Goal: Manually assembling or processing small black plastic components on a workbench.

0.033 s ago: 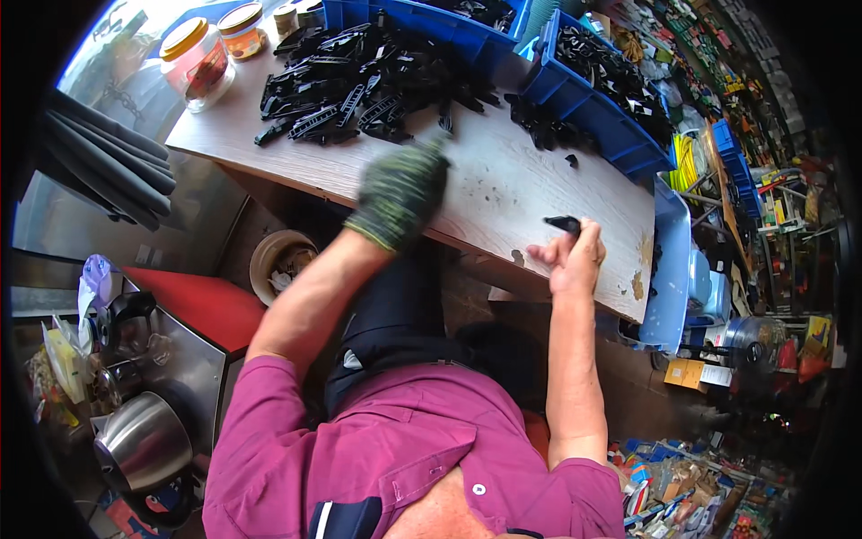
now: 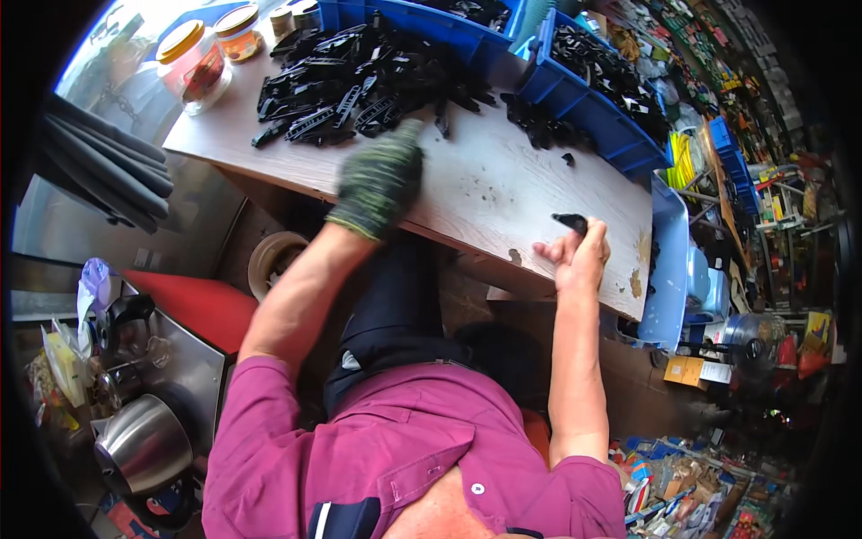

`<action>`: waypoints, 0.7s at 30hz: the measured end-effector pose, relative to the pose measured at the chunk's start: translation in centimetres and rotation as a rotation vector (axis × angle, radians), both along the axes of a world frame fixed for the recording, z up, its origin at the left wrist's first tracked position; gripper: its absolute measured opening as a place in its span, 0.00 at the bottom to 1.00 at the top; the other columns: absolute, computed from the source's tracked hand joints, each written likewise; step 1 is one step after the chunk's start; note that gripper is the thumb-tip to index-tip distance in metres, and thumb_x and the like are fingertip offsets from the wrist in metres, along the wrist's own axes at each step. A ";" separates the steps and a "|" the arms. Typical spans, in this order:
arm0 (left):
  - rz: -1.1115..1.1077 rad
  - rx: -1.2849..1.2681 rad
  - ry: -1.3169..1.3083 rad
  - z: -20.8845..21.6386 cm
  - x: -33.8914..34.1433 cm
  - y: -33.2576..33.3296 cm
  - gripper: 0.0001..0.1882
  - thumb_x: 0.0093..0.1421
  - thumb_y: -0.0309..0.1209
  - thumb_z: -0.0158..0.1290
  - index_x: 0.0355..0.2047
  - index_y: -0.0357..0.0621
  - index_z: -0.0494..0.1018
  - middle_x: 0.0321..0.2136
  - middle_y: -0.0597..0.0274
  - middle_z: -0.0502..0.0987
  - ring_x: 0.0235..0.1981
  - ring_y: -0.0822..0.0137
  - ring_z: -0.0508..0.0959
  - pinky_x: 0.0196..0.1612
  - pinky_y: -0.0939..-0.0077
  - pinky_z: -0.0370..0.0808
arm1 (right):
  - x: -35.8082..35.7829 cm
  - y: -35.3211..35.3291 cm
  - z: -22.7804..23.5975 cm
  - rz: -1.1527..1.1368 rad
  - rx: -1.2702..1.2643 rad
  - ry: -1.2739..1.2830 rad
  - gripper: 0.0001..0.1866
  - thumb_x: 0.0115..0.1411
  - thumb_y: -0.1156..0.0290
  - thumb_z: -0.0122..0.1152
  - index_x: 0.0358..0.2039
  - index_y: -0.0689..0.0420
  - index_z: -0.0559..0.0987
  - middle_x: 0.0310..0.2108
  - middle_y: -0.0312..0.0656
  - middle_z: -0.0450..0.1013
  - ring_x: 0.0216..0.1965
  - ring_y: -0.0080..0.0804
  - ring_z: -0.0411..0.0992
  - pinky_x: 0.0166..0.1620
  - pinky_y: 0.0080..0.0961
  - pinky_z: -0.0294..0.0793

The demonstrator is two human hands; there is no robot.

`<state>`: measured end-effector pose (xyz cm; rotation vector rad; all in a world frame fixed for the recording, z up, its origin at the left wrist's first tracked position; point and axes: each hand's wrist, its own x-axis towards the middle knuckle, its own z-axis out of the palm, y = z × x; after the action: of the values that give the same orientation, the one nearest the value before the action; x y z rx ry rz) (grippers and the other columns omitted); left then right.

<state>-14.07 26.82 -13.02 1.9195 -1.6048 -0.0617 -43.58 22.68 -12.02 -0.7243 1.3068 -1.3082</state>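
At a pale worktable (image 2: 503, 184), two hands well apart.
The bare right hand (image 2: 582, 259) pinches a small black part (image 2: 571, 222) over the worktable's right end; the gloved left hand (image 2: 381, 180), blurred, is near the heap of black pieces (image 2: 337, 83), its grip impossible to tell.

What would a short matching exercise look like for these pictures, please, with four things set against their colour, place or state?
Things
1. Left hand
2. Right hand
3. Kettle
4. Large lidded jar

Places, colours or states
A. Silver and black, at the picture's lower left
B. Bare, holding a small black part
C. Standing on the left end of the table
D. Wearing a green-and-black glove

Pairs: 1-D, 2-B, 3-A, 4-C
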 end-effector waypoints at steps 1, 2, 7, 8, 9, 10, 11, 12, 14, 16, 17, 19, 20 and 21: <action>0.018 -0.006 -0.109 -0.5 2.5 0.0 0.15 0.65 0.36 0.52 0.50 0.47 0.75 0.33 0.49 0.80 0.34 0.48 0.81 0.39 0.51 0.77 | -0.7 -1.0 0.4 -0.086 0.030 -0.008 0.20 0.66 0.53 0.51 0.24 0.53 0.65 0.11 0.33 0.50 0.11 0.32 0.58 0.25 0.54 0.80; 0.028 -0.012 -0.212 -1.0 4.0 0.1 0.14 0.65 0.36 0.51 0.49 0.47 0.76 0.31 0.50 0.80 0.32 0.48 0.80 0.38 0.51 0.77 | -1.4 -2.0 1.2 -0.202 0.031 -0.010 0.21 0.65 0.53 0.53 0.23 0.54 0.64 0.11 0.33 0.50 0.11 0.33 0.57 0.26 0.54 0.80; -0.024 -0.080 -0.278 -0.4 2.4 0.8 0.12 0.60 0.33 0.54 0.44 0.48 0.77 0.40 0.50 0.79 0.43 0.47 0.78 0.41 0.52 0.77 | -9.0 -6.3 2.5 -0.599 -0.092 0.075 0.19 0.62 0.54 0.57 0.31 0.59 0.70 0.13 0.38 0.55 0.17 0.35 0.63 0.31 0.58 0.82; -0.057 -0.125 -0.289 -0.2 2.0 1.0 0.12 0.58 0.32 0.55 0.42 0.47 0.77 0.44 0.50 0.78 0.48 0.46 0.77 0.43 0.52 0.77 | -9.7 -6.6 2.6 -0.625 -0.042 0.140 0.18 0.61 0.55 0.59 0.34 0.60 0.72 0.14 0.38 0.55 0.18 0.36 0.64 0.32 0.57 0.83; -0.113 -0.165 -0.295 -0.1 1.5 0.9 0.11 0.56 0.31 0.56 0.41 0.47 0.78 0.44 0.51 0.77 0.50 0.44 0.75 0.46 0.52 0.75 | -10.2 -6.8 2.6 -0.651 0.008 0.205 0.19 0.60 0.56 0.61 0.37 0.60 0.73 0.15 0.38 0.56 0.20 0.36 0.66 0.33 0.57 0.83; -0.120 -0.172 -0.288 -0.5 0.8 0.7 0.11 0.56 0.31 0.56 0.41 0.47 0.78 0.44 0.51 0.77 0.50 0.44 0.75 0.46 0.52 0.75 | -10.6 -7.2 2.0 -0.595 -0.010 0.224 0.19 0.59 0.57 0.64 0.42 0.60 0.75 0.15 0.38 0.57 0.20 0.35 0.66 0.31 0.54 0.84; -0.158 -0.273 -0.317 -1.4 0.1 0.5 0.10 0.56 0.31 0.56 0.39 0.47 0.78 0.43 0.52 0.77 0.49 0.45 0.75 0.46 0.51 0.74 | -9.8 -7.3 1.5 -0.487 -0.027 0.242 0.19 0.59 0.57 0.66 0.42 0.59 0.76 0.14 0.37 0.57 0.18 0.33 0.66 0.29 0.52 0.84; -0.197 -0.375 -0.346 -2.0 -0.6 0.3 0.09 0.56 0.31 0.56 0.38 0.47 0.78 0.41 0.53 0.76 0.47 0.45 0.76 0.46 0.51 0.73 | -9.0 -7.3 0.8 -0.380 -0.043 0.258 0.19 0.59 0.58 0.68 0.42 0.59 0.76 0.14 0.36 0.58 0.16 0.32 0.66 0.27 0.51 0.84; -0.261 -0.332 -0.297 -1.9 -2.1 -0.3 0.08 0.57 0.31 0.55 0.37 0.47 0.78 0.39 0.54 0.77 0.45 0.48 0.76 0.45 0.52 0.73 | -7.8 -8.1 0.6 -0.159 0.004 0.256 0.20 0.59 0.57 0.70 0.43 0.58 0.76 0.12 0.34 0.58 0.12 0.30 0.65 0.23 0.46 0.83; -0.323 -0.176 -0.244 -1.5 -3.3 -0.8 0.09 0.57 0.32 0.55 0.37 0.47 0.78 0.39 0.55 0.78 0.45 0.50 0.77 0.45 0.51 0.73 | -6.0 -9.1 0.4 -0.122 0.030 0.277 0.21 0.59 0.57 0.71 0.44 0.58 0.76 0.12 0.33 0.58 0.11 0.29 0.64 0.22 0.44 0.82; -0.342 -0.148 -0.220 -1.4 -3.7 -1.2 0.10 0.57 0.31 0.55 0.38 0.48 0.79 0.37 0.56 0.79 0.45 0.52 0.77 0.47 0.51 0.72 | -4.9 -9.6 0.4 -0.082 0.055 0.295 0.22 0.59 0.57 0.72 0.44 0.58 0.76 0.12 0.33 0.59 0.10 0.28 0.64 0.21 0.42 0.82; -0.344 -0.169 -0.219 -1.3 -4.3 -1.4 0.10 0.56 0.31 0.56 0.40 0.48 0.78 0.38 0.57 0.79 0.44 0.51 0.77 0.46 0.52 0.72 | -3.0 -10.2 0.7 -0.063 0.092 0.353 0.22 0.58 0.57 0.72 0.44 0.58 0.76 0.12 0.33 0.59 0.10 0.28 0.64 0.20 0.41 0.82; -0.342 -0.187 -0.220 -1.4 -4.5 -1.4 0.11 0.56 0.30 0.56 0.41 0.48 0.78 0.38 0.57 0.79 0.43 0.51 0.77 0.46 0.54 0.72 | -2.1 -10.7 0.8 -0.040 0.130 0.409 0.23 0.58 0.57 0.73 0.45 0.59 0.76 0.12 0.34 0.60 0.10 0.27 0.64 0.20 0.40 0.81; -0.332 -0.196 -0.204 -1.5 -4.5 -1.3 0.13 0.55 0.30 0.58 0.42 0.48 0.78 0.38 0.57 0.79 0.43 0.50 0.77 0.47 0.53 0.72 | -1.7 -11.3 0.5 -0.003 0.133 0.432 0.24 0.57 0.58 0.73 0.47 0.60 0.76 0.14 0.35 0.64 0.10 0.26 0.64 0.19 0.36 0.80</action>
<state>-18.60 25.47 -14.48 1.5370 -1.9740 0.1539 -45.23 11.39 -11.50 -0.9440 1.7217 -1.0881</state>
